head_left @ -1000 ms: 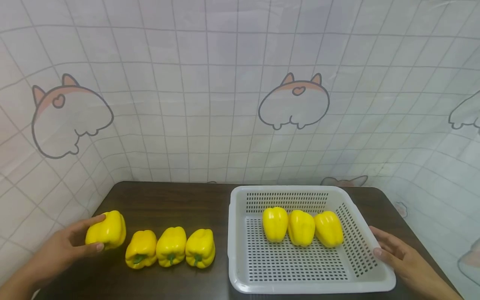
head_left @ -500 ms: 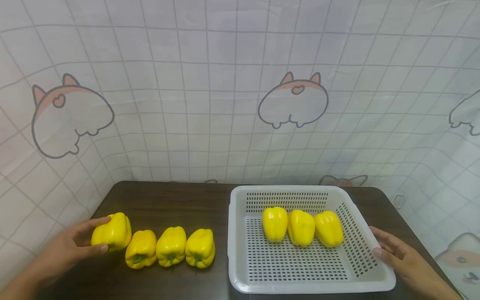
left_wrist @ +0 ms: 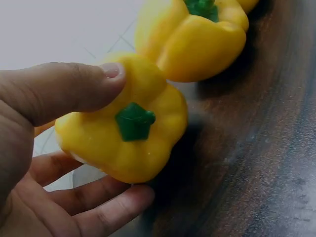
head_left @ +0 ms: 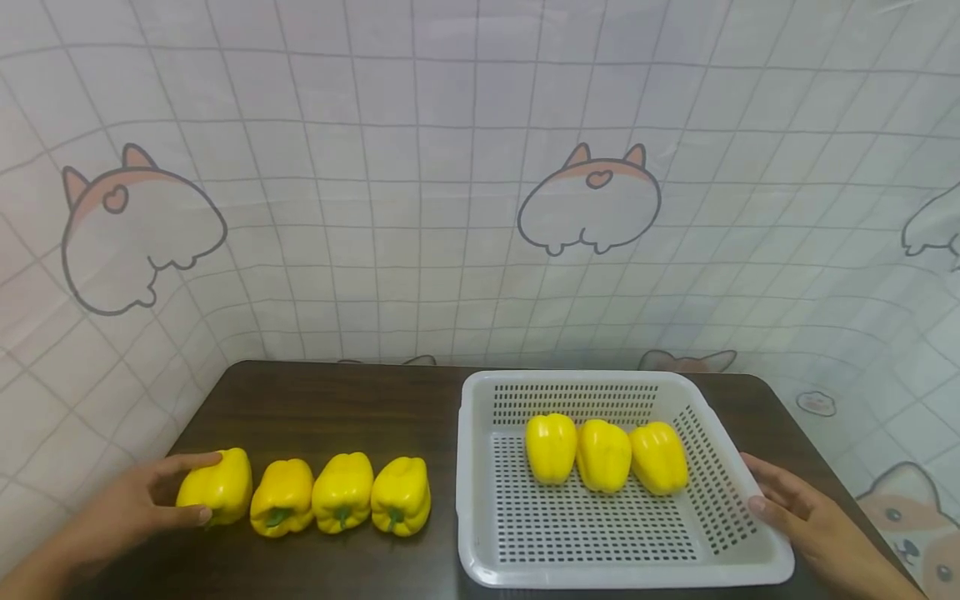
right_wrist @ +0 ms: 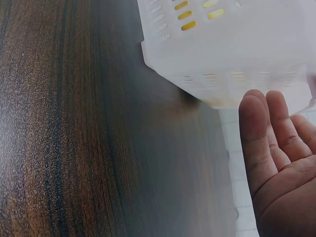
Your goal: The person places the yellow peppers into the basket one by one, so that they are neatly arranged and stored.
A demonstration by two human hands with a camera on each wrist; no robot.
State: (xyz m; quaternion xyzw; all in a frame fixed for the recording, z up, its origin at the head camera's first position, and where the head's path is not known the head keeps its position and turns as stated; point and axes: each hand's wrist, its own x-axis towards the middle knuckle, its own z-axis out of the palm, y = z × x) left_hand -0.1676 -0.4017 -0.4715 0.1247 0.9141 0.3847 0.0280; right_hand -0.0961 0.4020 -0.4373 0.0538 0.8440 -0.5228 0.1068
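Observation:
My left hand (head_left: 138,504) holds a yellow bell pepper (head_left: 228,487) at the left end of a row on the dark table. In the left wrist view the thumb (left_wrist: 94,89) lies on top of the pepper beside its green stem (left_wrist: 134,122), and the other fingers are round its underside. Close beside it stand three more yellow bell peppers, the nearest one (head_left: 282,497) right at its side. My right hand (head_left: 817,525) rests at the right rim of a white perforated basket (head_left: 622,575), fingers fairly straight and nothing gripped.
Inside the basket, three yellow bell peppers (head_left: 603,456) lie side by side toward the back. A dark wood-grain table (head_left: 352,408) carries everything. White grid-patterned cloth (head_left: 420,208) with cartoon animals hangs behind and at both sides.
My left hand has brought the bell pepper rightward and then down, to the left end of the row. The right hand and the basket have stayed in place.

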